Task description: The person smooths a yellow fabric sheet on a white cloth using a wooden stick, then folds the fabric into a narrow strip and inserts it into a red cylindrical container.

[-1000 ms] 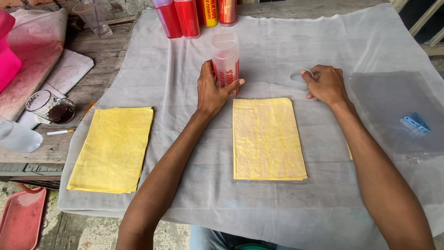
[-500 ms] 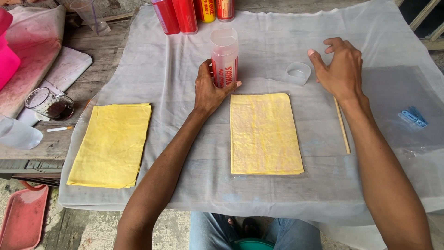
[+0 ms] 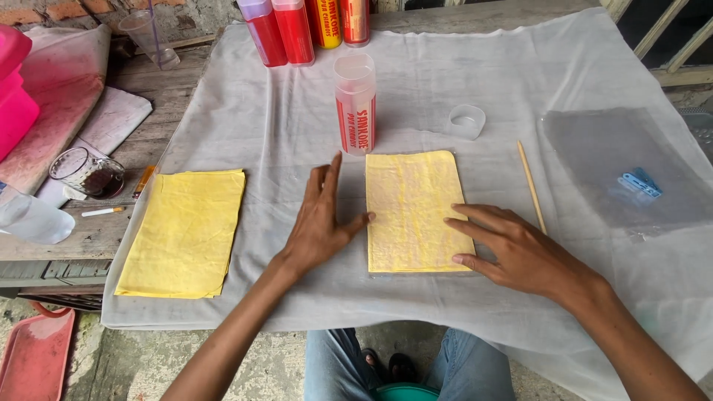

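Note:
A folded yellow cloth [image 3: 414,208] lies flat on the white sheet [image 3: 483,82] before me. My left hand [image 3: 321,221] rests open on the sheet, its thumb touching the cloth's left edge. My right hand [image 3: 512,249] lies open with fingertips on the cloth's lower right edge. An open clear tube with a red label [image 3: 355,104] stands upright just beyond the cloth, free of both hands. Its clear cap [image 3: 467,121] sits to the right on the sheet.
A stack of yellow cloths [image 3: 183,230] lies at the left. A thin wooden stick [image 3: 531,186] and a clear plastic bag with a blue clip [image 3: 631,174] lie right. Several red tubes [image 3: 293,30] stand at the back. A glass cup [image 3: 89,172] stands far left.
My left hand let go of the tube and came down beside the cloth. My right hand left the cap and moved down onto the cloth's right edge.

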